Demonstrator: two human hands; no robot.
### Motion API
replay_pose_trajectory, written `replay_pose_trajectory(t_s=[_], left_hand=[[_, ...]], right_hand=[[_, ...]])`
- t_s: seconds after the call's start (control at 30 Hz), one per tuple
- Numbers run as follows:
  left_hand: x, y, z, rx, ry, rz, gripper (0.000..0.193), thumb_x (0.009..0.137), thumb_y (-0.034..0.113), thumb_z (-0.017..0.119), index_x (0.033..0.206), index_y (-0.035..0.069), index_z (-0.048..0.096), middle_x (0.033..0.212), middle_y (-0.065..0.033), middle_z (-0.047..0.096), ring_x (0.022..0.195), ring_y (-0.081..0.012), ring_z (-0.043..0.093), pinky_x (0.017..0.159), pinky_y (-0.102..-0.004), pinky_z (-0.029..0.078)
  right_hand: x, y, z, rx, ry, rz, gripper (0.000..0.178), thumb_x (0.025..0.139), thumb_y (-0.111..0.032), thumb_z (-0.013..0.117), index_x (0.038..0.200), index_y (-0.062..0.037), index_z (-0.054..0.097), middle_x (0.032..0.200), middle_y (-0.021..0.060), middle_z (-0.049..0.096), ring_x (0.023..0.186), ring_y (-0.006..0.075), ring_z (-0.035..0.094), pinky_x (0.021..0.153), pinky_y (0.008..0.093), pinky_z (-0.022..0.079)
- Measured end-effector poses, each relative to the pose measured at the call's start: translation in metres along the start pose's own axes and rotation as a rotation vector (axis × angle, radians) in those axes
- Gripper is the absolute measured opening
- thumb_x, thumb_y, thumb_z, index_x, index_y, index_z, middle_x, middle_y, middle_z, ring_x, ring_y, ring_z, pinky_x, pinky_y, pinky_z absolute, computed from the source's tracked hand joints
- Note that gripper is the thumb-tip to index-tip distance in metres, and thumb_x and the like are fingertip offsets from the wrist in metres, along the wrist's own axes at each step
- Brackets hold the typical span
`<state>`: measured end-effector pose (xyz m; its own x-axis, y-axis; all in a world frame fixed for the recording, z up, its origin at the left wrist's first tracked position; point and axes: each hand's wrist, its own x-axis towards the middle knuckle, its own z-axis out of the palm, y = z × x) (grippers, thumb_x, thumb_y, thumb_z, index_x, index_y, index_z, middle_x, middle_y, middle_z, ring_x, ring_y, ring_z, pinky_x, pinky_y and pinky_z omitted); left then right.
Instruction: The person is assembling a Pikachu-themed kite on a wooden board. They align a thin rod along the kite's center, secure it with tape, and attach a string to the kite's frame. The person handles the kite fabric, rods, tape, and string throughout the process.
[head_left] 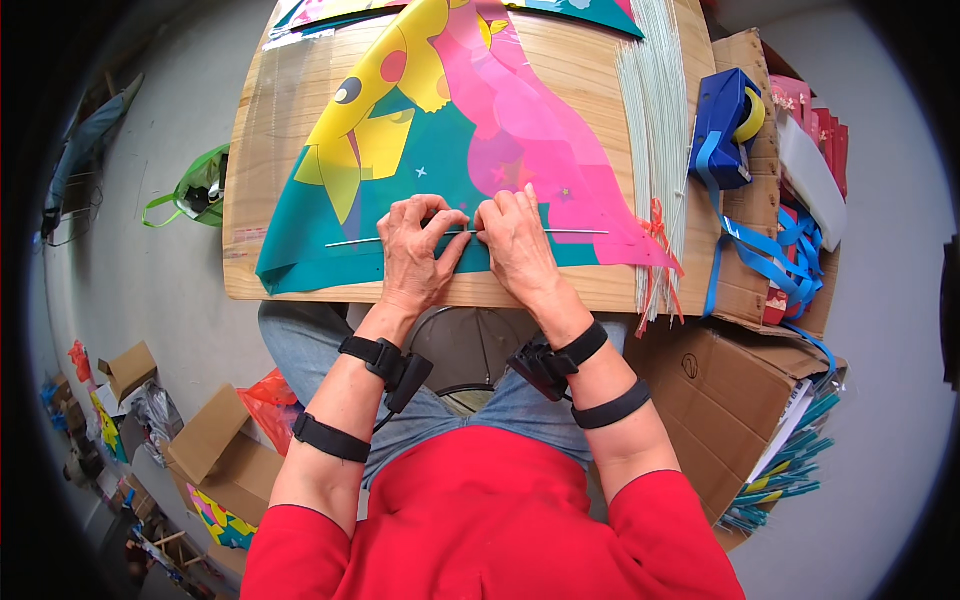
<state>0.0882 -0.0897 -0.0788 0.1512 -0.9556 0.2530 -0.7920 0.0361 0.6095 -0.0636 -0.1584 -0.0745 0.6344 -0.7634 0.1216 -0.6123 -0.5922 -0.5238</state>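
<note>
A triangular kite sheet (pixel 430 165) in teal, pink and yellow, printed with a cartoon figure, lies on the wooden table (pixel 270 110). Across its near part runs a thin pale rod (pixel 575 232), roughly parallel to the sheet's near edge. My left hand (pixel 415 245) pinches the rod just left of its middle. Close beside it, my right hand (pixel 515 240) grips the same rod with thumb and fingers. Both hands are closed, their fingertips nearly meeting. What exactly sits between the fingertips is partly hidden.
A bundle of thin white rods (pixel 655 130) tied with red string lies along the table's right side. Beyond it stands a blue tape dispenser (pixel 725 130) with blue ribbon (pixel 770 255). Cardboard boxes (pixel 710 400) flank me. A green bag (pixel 200 190) is on the left.
</note>
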Motion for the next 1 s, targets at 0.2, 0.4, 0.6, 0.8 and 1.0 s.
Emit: replay_pose_trajectory(t_s=[0.2, 0.4, 0.6, 0.8, 1.0], left_hand=[[0.0007, 0.0014, -0.0010, -0.001, -0.014, -0.003, 0.024, 0.077, 0.021, 0.080, 0.098, 0.018, 0.070, 0.105, 0.0009, 0.057, 0.102, -0.0217, 0.052, 0.091, -0.0406, 0.036], [-0.0006, 0.0002, -0.0010, 0.021, -0.021, 0.002, 0.027, 0.075, 0.021, 0.081, 0.099, 0.018, 0.070, 0.108, -0.0001, 0.058, 0.105, -0.0222, 0.052, 0.091, -0.0408, 0.036], [-0.0002, 0.0007, -0.0004, 0.014, -0.002, 0.000, 0.032, 0.074, 0.022, 0.081, 0.103, 0.017, 0.069, 0.110, -0.0016, 0.059, 0.107, -0.0234, 0.053, 0.091, -0.0408, 0.037], [0.0009, 0.0003, 0.0005, 0.001, 0.009, -0.003, 0.041, 0.074, 0.023, 0.081, 0.110, 0.015, 0.064, 0.112, -0.0038, 0.060, 0.108, -0.0249, 0.053, 0.093, -0.0411, 0.037], [0.0014, 0.0024, -0.0025, 0.002, -0.006, -0.030, 0.049, 0.073, 0.023, 0.082, 0.115, 0.013, 0.060, 0.113, -0.0054, 0.060, 0.109, -0.0259, 0.054, 0.095, -0.0415, 0.037]], right_hand=[[-0.0001, 0.0013, -0.0005, 0.011, -0.011, -0.005, 0.016, 0.077, 0.003, 0.062, 0.090, -0.0041, 0.056, 0.093, 0.0147, 0.053, 0.099, 0.0351, 0.055, 0.115, 0.0588, 0.032], [0.0005, -0.0001, -0.0019, 0.026, -0.029, 0.008, 0.019, 0.076, 0.004, 0.065, 0.091, -0.0044, 0.056, 0.094, 0.0152, 0.053, 0.100, 0.0358, 0.055, 0.115, 0.0586, 0.032], [0.0001, 0.0016, -0.0014, 0.035, -0.020, 0.012, 0.021, 0.078, 0.003, 0.070, 0.093, -0.0050, 0.057, 0.092, 0.0127, 0.054, 0.098, 0.0351, 0.055, 0.112, 0.0599, 0.032], [0.0012, 0.0011, -0.0024, 0.031, -0.034, 0.014, 0.021, 0.076, 0.003, 0.069, 0.091, -0.0052, 0.057, 0.092, 0.0136, 0.054, 0.099, 0.0351, 0.055, 0.114, 0.0590, 0.032], [0.0021, -0.0014, -0.0051, 0.029, -0.037, 0.004, 0.021, 0.076, 0.003, 0.069, 0.091, -0.0056, 0.057, 0.092, 0.0137, 0.054, 0.099, 0.0351, 0.055, 0.114, 0.0586, 0.032]])
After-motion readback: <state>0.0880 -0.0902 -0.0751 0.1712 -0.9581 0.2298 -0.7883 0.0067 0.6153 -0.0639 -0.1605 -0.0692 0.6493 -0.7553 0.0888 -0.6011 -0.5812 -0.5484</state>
